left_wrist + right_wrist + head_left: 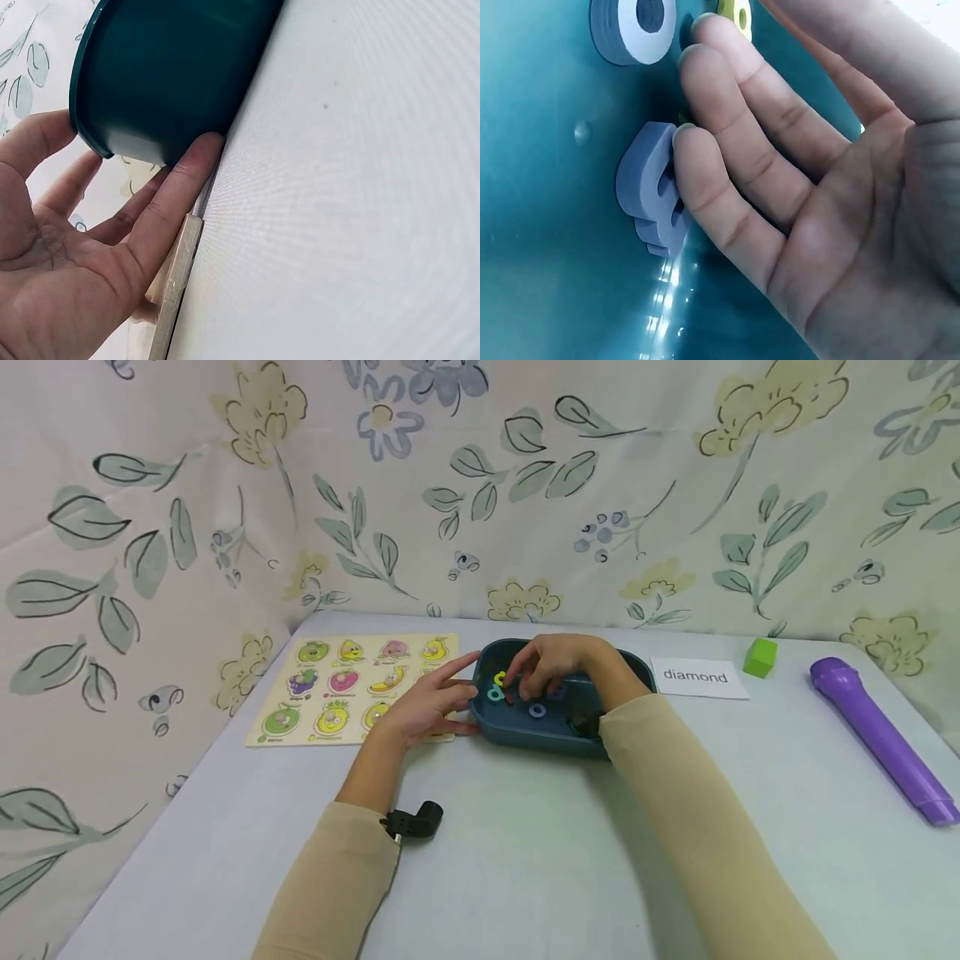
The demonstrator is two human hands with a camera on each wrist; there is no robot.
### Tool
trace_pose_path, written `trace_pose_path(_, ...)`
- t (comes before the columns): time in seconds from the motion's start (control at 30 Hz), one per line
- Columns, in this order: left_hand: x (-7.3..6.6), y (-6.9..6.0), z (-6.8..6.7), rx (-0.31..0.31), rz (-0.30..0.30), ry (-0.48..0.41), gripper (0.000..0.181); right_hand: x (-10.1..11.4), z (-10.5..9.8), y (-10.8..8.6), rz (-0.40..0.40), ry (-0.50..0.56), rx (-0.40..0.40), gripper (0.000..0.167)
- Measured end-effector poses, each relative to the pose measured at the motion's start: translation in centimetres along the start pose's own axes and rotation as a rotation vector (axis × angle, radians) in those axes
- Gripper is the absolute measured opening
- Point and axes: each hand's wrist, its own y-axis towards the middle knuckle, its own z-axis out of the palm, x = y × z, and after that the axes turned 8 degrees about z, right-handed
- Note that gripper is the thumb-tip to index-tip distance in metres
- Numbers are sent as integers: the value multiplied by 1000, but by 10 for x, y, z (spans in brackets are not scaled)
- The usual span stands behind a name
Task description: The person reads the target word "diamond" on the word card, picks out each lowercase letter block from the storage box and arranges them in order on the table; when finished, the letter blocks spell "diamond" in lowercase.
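A dark teal tray (pixel 540 743) stands on the table with small letter-like pieces inside. At its left end my left hand (pixel 427 706) touches the wall with extended, spread fingers; in the left wrist view a fingertip rests near the tray's base. My right hand (pixel 551 662) reaches into the tray, fingers bent downward, with no piece visibly held. Near its fingertips lie a yellow piece (pixel 499 674), a teal piece (pixel 491 694) and a small red piece (pixel 509 698). A purple ring (pixel 531 712) lies closer to me. In the right wrist view, an m-shaped purple piece (pixel 637 180) is beside one fingertip.
Left of the tray lies a fruit picture board (pixel 300 693). On the right are a white card (pixel 701 689) reading "diamond", a green block (pixel 761 658) and a purple toy microphone (pixel 885 739). A floral cloth (pixel 480 585) hangs behind the table.
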Motion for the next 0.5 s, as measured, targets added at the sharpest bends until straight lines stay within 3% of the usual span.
trace_pose_path(0.5,-1,0,0,1,-8,-8,59,3,5,4,52,-90,-1,42)
